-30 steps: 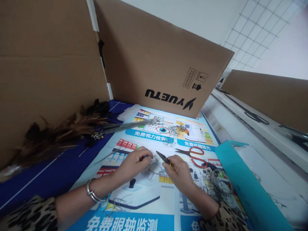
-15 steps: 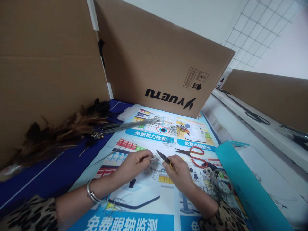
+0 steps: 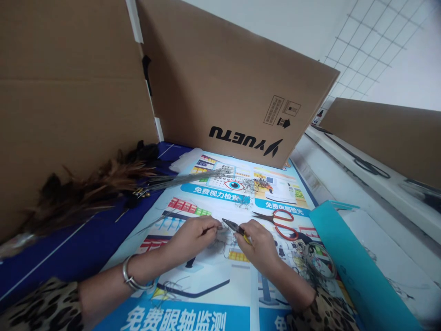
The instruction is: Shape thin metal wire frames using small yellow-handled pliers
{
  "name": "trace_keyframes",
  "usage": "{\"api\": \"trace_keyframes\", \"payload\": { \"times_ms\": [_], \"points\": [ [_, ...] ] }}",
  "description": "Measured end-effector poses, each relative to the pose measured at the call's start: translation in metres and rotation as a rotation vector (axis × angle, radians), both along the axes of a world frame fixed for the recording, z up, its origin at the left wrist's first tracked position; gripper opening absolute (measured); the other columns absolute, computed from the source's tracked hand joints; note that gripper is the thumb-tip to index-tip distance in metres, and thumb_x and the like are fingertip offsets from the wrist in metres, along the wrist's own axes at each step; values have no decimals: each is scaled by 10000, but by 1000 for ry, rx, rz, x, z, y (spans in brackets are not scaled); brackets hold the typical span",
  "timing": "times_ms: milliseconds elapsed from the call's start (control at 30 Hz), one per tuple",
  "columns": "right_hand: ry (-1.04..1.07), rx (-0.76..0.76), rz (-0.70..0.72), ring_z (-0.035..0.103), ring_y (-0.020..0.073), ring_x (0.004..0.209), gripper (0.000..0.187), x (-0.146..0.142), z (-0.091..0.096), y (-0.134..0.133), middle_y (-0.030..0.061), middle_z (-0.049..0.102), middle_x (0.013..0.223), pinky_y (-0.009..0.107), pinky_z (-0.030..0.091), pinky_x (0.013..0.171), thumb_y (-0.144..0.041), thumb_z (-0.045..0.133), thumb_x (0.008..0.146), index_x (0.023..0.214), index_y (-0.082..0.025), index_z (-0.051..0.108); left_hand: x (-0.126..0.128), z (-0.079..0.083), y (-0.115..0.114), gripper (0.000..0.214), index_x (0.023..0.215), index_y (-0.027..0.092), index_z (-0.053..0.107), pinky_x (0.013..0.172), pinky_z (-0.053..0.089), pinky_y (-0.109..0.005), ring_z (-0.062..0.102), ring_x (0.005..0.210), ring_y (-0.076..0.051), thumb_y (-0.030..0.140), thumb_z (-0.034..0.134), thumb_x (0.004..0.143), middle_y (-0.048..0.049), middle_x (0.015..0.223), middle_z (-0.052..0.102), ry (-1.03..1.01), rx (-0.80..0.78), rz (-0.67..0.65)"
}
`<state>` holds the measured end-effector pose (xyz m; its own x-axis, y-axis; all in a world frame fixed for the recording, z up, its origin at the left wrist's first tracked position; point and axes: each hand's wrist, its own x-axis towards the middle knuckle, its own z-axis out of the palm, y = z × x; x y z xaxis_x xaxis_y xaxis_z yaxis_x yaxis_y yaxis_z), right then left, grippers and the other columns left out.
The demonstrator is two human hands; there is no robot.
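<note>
My left hand is closed in a pinch on a thin bent wire above a printed poster. A metal bangle sits on that wrist. My right hand is wrapped round small black pliers with yellow grips. The pliers' pointed jaws reach left and meet the wire at my left fingertips. Loose wire loops lie on the poster under and between both hands.
Red-handled scissors lie just right of my hands. A coil of wire and a teal folder are further right. Brown feathers on wire stems lie at left. Cardboard panels wall the back and left.
The pliers' tip has moved left and closed in on my left fingertips, where it now touches the wire. Both hands have shifted slightly away from me.
</note>
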<state>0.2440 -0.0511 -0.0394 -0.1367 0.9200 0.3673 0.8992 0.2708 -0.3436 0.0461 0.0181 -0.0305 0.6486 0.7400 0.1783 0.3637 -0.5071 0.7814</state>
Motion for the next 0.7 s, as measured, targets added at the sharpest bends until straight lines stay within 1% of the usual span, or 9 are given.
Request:
{"api": "trace_keyframes", "payload": {
  "times_ms": [100, 167, 233, 300, 467, 567, 633, 700],
  "points": [
    [-16, 20, 46, 523, 158, 779, 155, 4, 0, 2, 48, 571, 797, 243, 404, 687, -287, 512, 818, 909, -189, 589, 0, 1, 1, 246, 722, 170, 629, 600, 363, -222, 527, 651, -144, 161, 387, 766, -11, 687, 600, -5, -12, -31],
    [-20, 12, 61, 525, 155, 771, 153, 6, -1, 3, 47, 571, 792, 240, 407, 678, -294, 515, 817, 898, -191, 594, -1, 2, 2, 241, 713, 171, 629, 588, 362, -219, 530, 650, -144, 182, 395, 772, -7, 682, 598, -16, -53, -47],
    [-20, 6, 66, 528, 152, 763, 148, 7, 0, 4, 44, 571, 784, 239, 408, 673, -292, 518, 814, 889, -191, 596, -1, 2, 2, 234, 744, 171, 630, 589, 365, -218, 531, 659, -144, 195, 400, 776, -5, 699, 602, -30, -101, -56],
    [-18, 12, 65, 530, 152, 762, 146, 7, -1, 4, 43, 571, 781, 240, 409, 673, -286, 520, 811, 890, -190, 597, -1, 2, 2, 214, 768, 171, 618, 587, 363, -217, 521, 656, -142, 206, 407, 778, 1, 699, 595, -43, -137, -49],
    [-14, 37, 58, 528, 157, 770, 152, 7, -3, 3, 48, 573, 785, 246, 413, 679, -288, 516, 813, 901, -194, 596, 0, -3, 3, 101, 794, 178, 530, 529, 327, -202, 439, 562, -112, 201, 439, 757, 44, 606, 503, -91, -198, 19],
    [-13, 45, 39, 525, 161, 782, 153, 7, -6, 2, 52, 574, 799, 251, 413, 696, -280, 510, 816, 911, -192, 592, 0, -7, 5, 86, 751, 171, 522, 532, 331, -200, 432, 569, -108, 212, 446, 758, 42, 609, 488, -119, -221, 10],
    [-7, 43, 22, 523, 161, 780, 151, 7, -8, 2, 51, 572, 796, 252, 411, 700, -275, 503, 821, 913, -191, 589, 1, -10, 5, 115, 752, 168, 526, 513, 333, -196, 429, 542, -98, 240, 440, 778, 40, 615, 488, -143, -276, -5],
    [0, 38, 8, 521, 158, 767, 147, 7, -8, 2, 47, 568, 782, 251, 409, 691, -275, 498, 825, 904, -189, 587, 1, -12, 6, 147, 801, 169, 525, 461, 320, -187, 408, 475, -79, 277, 425, 801, 40, 627, 494, -168, -384, -20]
  ]
}}
